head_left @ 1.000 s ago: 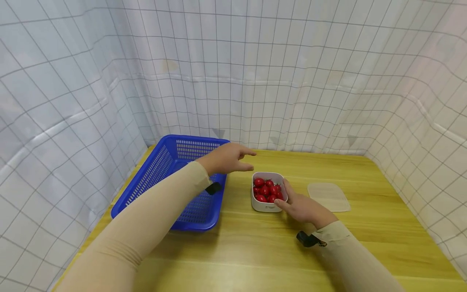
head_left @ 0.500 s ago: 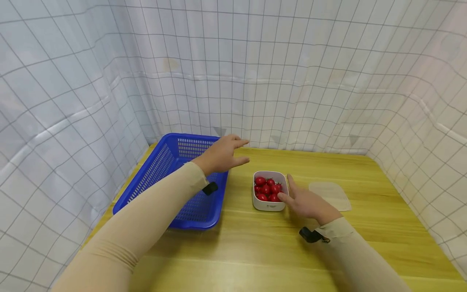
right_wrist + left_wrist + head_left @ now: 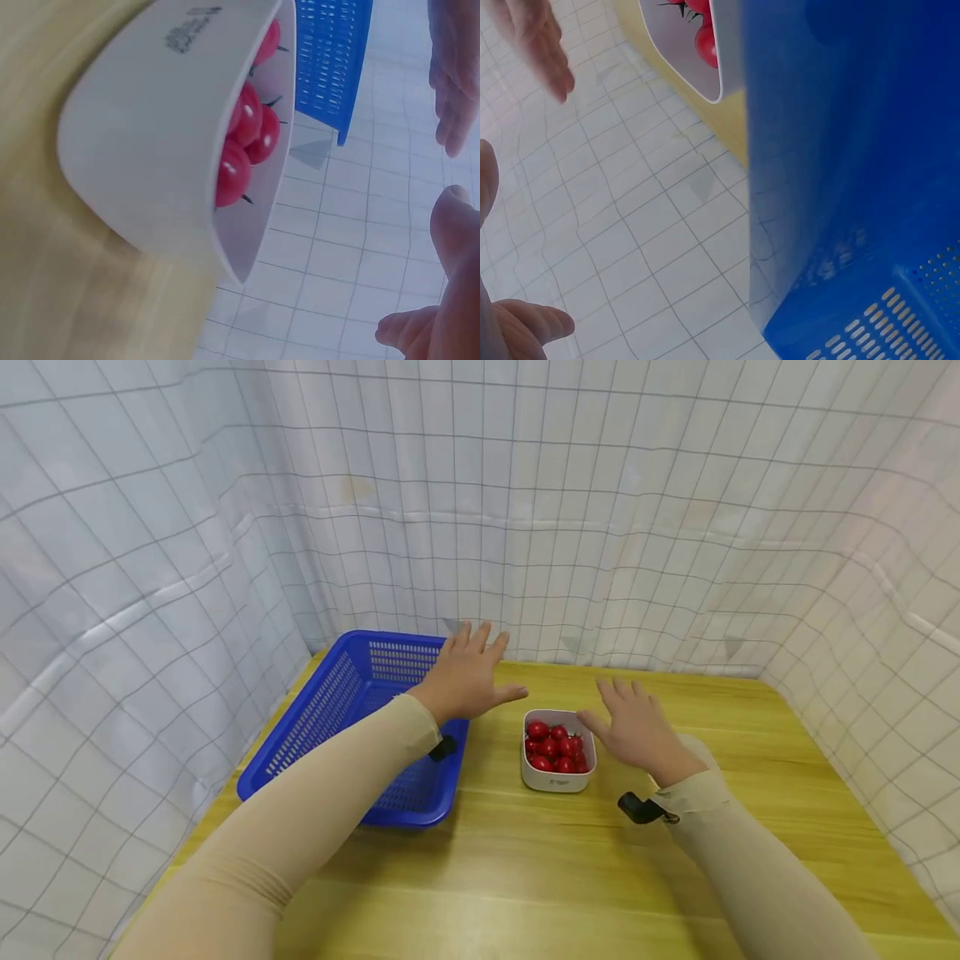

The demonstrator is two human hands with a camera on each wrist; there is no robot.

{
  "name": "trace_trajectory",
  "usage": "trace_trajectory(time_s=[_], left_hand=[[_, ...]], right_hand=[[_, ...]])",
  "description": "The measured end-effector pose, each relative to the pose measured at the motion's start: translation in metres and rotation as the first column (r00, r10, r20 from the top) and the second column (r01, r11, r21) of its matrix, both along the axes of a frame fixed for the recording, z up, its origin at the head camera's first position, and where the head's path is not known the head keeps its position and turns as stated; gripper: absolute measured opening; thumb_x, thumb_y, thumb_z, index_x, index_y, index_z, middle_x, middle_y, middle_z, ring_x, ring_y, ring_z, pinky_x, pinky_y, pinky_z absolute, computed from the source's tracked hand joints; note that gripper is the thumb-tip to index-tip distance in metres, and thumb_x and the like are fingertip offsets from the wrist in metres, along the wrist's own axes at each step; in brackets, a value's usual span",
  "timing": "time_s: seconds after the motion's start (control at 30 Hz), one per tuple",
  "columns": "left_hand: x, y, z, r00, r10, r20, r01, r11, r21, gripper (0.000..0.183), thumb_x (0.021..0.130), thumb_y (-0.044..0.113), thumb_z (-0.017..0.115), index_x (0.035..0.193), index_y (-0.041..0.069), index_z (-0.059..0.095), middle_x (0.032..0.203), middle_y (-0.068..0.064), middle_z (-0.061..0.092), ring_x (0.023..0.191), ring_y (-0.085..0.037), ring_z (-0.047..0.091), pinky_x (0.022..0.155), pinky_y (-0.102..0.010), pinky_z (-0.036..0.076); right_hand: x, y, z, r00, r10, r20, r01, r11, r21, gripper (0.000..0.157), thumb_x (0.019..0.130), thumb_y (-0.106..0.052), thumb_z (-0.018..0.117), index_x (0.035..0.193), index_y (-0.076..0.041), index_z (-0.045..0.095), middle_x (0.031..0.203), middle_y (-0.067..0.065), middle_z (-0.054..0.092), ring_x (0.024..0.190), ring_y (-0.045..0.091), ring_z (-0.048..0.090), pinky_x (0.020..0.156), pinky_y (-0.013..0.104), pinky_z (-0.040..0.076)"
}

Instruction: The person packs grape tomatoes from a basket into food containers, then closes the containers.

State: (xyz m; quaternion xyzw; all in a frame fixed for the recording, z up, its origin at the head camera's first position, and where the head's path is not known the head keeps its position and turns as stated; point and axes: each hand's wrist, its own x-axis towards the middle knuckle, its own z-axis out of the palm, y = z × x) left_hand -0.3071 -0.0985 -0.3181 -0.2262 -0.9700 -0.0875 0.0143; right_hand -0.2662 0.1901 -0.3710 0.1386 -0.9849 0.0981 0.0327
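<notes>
A small white square container [image 3: 555, 783] full of red cherry tomatoes [image 3: 548, 748] stands on the table between both hands. My left hand [image 3: 463, 677] is spread over the right side of the blue plastic basket [image 3: 352, 685], fingers straight and holding nothing. To the right of the container, my right hand [image 3: 637, 727] is raised with straight fingers, its thumb near the container's rim in the head view. The right wrist view shows the container's side [image 3: 150, 135] close up, tomatoes with green stems inside. Beneath the right hand lies a translucent flat lid [image 3: 701, 752], partly hidden by it.
The wooden table [image 3: 480, 893] ends at a white grid-patterned curtain [image 3: 555, 527] at the back and on both sides. The basket, with slotted walls, takes up the table's left part.
My right hand has let go of the container, lifted and straightened its fingers. My left hand has spread its fingers above the basket's edge. The container stays in place.
</notes>
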Motion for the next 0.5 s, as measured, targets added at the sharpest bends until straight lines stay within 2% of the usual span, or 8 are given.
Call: trace_trajectory(time_s=[0.1,0.27,0.5], left_hand=[[0.002,0.003,0.001,1.0,0.012,0.02,-0.012,1.0,-0.006,0.099,0.098,0.078,0.046,0.171,0.019,0.015,0.178,-0.017,0.004,0.163,-0.046,-0.004,0.132,-0.062,0.005],[0.004,0.006,0.002,0.998,0.023,0.052,-0.022,0.999,-0.023,0.099,0.098,0.078,0.045,0.171,0.021,0.012,0.178,-0.017,0.001,0.163,-0.046,-0.007,0.131,-0.064,0.001],[0.006,0.012,0.003,0.997,0.046,0.068,-0.043,0.998,-0.045,0.099,0.098,0.079,0.043,0.171,0.021,0.01,0.178,-0.017,-0.001,0.163,-0.046,-0.008,0.13,-0.065,-0.003]], right_hand=[[-0.005,-0.004,0.01,1.0,-0.003,-0.019,0.004,1.0,0.029,0.081,0.11,-0.058,0.04,0.166,-0.002,0.025,0.17,0.032,0.023,0.154,0.06,0.018,0.121,0.076,0.019],[-0.009,-0.015,0.025,1.0,-0.002,0.002,0.002,0.997,0.073,0.084,0.108,-0.063,0.038,0.168,-0.006,0.021,0.172,0.031,0.017,0.156,0.061,0.01,0.123,0.076,0.014],[-0.016,-0.025,0.033,1.0,0.002,-0.003,-0.002,0.996,0.09,0.084,0.108,-0.064,0.04,0.169,-0.01,0.02,0.173,0.028,0.014,0.158,0.058,0.005,0.124,0.076,0.007]])
